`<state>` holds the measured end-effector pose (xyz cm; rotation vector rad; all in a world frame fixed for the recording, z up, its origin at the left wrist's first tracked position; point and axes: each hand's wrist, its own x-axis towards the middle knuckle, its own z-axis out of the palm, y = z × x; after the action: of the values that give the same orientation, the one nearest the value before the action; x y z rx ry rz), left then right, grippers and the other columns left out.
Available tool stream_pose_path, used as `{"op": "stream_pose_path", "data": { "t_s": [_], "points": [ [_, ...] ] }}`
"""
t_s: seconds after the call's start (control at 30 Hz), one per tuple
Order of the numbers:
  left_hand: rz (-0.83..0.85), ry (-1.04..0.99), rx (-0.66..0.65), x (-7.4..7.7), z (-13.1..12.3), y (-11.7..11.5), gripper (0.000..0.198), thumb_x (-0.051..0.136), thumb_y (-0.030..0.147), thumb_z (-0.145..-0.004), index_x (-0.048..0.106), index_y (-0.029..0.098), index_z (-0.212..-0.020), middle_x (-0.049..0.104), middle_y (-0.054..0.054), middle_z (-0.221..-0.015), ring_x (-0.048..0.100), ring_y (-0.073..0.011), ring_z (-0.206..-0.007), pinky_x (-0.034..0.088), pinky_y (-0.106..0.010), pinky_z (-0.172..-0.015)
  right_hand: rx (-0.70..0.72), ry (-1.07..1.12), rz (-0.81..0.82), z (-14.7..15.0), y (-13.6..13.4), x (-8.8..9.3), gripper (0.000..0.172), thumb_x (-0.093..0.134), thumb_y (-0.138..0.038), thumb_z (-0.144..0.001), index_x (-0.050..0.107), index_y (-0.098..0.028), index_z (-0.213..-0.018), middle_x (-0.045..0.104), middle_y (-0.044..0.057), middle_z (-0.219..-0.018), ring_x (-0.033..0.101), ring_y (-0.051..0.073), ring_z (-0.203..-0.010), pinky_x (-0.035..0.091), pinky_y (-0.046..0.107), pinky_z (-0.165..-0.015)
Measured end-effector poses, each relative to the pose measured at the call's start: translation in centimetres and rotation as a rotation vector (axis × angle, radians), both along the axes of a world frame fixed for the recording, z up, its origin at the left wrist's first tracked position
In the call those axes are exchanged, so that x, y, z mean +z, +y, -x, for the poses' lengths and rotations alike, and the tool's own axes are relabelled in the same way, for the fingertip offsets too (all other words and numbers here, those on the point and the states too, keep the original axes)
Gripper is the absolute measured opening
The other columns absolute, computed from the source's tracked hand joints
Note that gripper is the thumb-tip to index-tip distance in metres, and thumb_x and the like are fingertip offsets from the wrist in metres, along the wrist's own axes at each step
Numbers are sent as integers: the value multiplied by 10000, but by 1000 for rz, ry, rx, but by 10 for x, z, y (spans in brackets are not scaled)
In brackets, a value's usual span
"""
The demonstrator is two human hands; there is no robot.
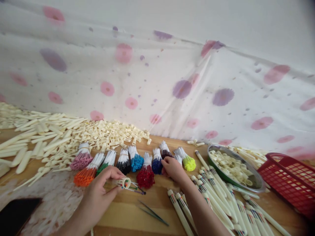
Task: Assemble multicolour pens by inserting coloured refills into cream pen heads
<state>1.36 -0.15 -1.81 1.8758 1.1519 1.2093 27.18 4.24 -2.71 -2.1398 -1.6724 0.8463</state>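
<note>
My left hand (104, 188) pinches a cream slotted pen collar (124, 183) between thumb and fingers. Several thin coloured refills (137, 188) stick out of the collar to the right. My right hand (172, 168) is closed at the dark blue refill bundle (157, 164); what its fingertips hold, if anything, is hidden. Around both hands stand white-stemmed bundles: orange (85, 175), green (107, 162), black (123, 162), light blue (136, 160), red (145, 175), maroon (165, 150) and yellow (189, 163). Tweezers (154, 213) lie on the table between my forearms.
Cream pen parts (110, 132) are heaped at the back left, beside pen barrels (24, 160). Assembled multicolour pens (216, 196) lie on the right. Behind them are a metal bowl of collars (262, 188) and a red basket (287, 177). A phone (18, 214) lies front left.
</note>
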Motion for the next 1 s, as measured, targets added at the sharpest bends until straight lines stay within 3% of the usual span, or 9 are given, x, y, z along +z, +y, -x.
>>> {"op": "stream_pose_path", "data": {
  "t_s": [0.1,0.2,0.3,0.4,0.47,0.57,0.77,1.0],
  "points": [
    [-73,4,-7,-1,-1,-1,162,526,58,-697,531,216,-729,640,0,-797,632,-157,-774,489,-246,-678,-7,198,12,-2,-3,-9,222,456,-291,-922,587,-123,-857,639,22,-789,611,115,-642,510,263,-596],
    [-138,2,3,-3,-1,-2,210,494,22,-676,524,220,-739,627,3,-801,628,-148,-770,492,-240,-672,-19,340,-47,-1,-13,-10,240,442,-257,-878,560,-148,-700,656,33,-711,625,145,-661,493,253,-617],
    [-158,15,3,-3,-1,-4,231,484,7,-675,504,225,-747,620,0,-812,629,-146,-768,499,-237,-656,2,432,-118,-1,-32,3,209,518,-326,-791,574,-152,-690,661,38,-719,625,181,-729,477,270,-680],
    [-198,42,1,-2,0,-4,261,470,-16,-673,493,229,-761,617,1,-829,630,-142,-777,504,-235,-660,81,591,-145,0,-61,27,293,508,-413,-778,599,-144,-707,665,51,-763,620,161,-727,476,265,-705],
    [-240,62,5,-1,0,-4,283,462,-32,-668,494,231,-767,615,5,-831,629,-136,-781,504,-230,-673,202,948,-48,4,-80,40,310,530,-411,-778,579,-133,-648,644,52,-643,596,126,-565,473,238,-569],
    [-314,86,7,1,0,-5,296,457,-42,-674,504,233,-773,615,11,-830,625,-126,-788,501,-215,-688,246,1253,110,14,-97,47,282,588,-332,-736,504,-140,-548,590,27,-526,564,97,-432,389,166,-387],
    [-324,119,-3,4,-2,-8,289,449,-39,-691,490,233,-778,609,5,-835,622,-122,-791,504,-198,-670,264,1325,150,30,-94,36,274,566,-248,-736,460,-138,-509,596,24,-532,588,79,-437,390,130,-384],
    [-323,132,-6,2,-1,-6,289,451,-38,-687,473,236,-776,608,4,-831,624,-129,-773,508,-213,-667,258,1327,154,33,-94,39,226,560,-231,-713,495,-130,-521,592,15,-513,576,72,-420,380,127,-380]
  ]
}}
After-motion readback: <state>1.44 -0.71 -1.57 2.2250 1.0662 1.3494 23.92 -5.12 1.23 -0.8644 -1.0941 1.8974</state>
